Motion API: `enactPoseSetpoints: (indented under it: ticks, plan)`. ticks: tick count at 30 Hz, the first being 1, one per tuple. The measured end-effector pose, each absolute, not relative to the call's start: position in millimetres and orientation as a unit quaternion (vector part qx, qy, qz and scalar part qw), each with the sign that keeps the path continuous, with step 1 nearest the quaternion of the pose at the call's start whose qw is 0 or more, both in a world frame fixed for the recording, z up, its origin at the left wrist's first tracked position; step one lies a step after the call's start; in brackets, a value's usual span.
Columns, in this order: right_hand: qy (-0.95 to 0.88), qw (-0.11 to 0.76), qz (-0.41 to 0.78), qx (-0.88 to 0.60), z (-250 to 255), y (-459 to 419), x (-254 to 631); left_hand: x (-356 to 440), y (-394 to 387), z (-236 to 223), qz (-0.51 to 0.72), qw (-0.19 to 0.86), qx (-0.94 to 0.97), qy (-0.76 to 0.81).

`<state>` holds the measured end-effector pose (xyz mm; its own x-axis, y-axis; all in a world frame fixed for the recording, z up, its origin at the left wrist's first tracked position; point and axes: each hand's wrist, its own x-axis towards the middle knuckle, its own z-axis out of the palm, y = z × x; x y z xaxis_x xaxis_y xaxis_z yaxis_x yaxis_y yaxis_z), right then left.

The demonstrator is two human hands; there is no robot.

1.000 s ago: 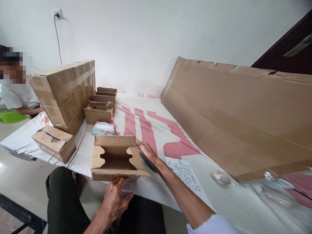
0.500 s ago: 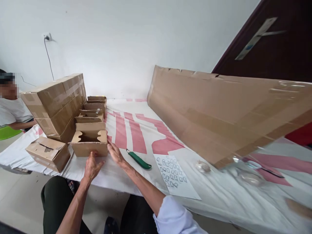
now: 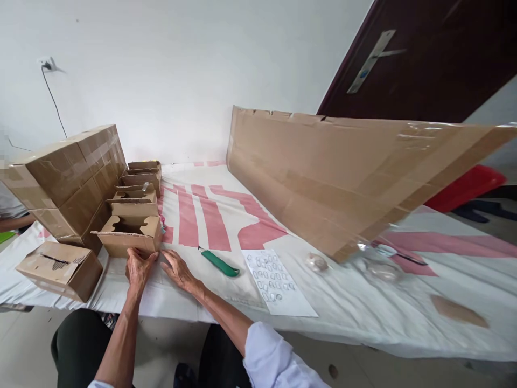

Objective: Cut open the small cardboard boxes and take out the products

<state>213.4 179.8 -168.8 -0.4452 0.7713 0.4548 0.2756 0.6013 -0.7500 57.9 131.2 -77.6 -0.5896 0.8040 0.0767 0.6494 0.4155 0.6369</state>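
Nearest to both hands is a small cardboard box with its top flaps up, at the front of a row of open boxes. My left hand touches the lower part of its front wall, thumb out to the right and not wrapped round it. Just right of the box, my right hand is open with its fingers spread low over the cloth, apart from the box. A green utility knife lies right of that hand. Beyond it is a white sheet with rows of hand-drawn marks.
A closed box sits at the left, before stacked taped cartons. A large cardboard panel stands along the right. Clear-wrapped bundles lie by its lower edge. Another person's arm shows at far left.
The view has turned to the right, so the table's things sit further left. My right hand has come away from the box's right side; my left hand stays at its front.
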Motion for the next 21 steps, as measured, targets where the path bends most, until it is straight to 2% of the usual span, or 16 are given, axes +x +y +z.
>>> enactPoseSetpoints:
  ticks: [9, 21]
  plan:
    - [-0.822, 0.395, 0.256, -0.320, -166.2, 170.1, 215.8, 42.3, 166.6, -72.0, 0.311, 0.101, 0.434, 0.839]
    - [-0.822, 0.397, 0.247, -0.326, -178.9, 172.8, 214.2, 27.4, 235.4, -58.0, 0.285, 0.127, 0.447, 0.838]
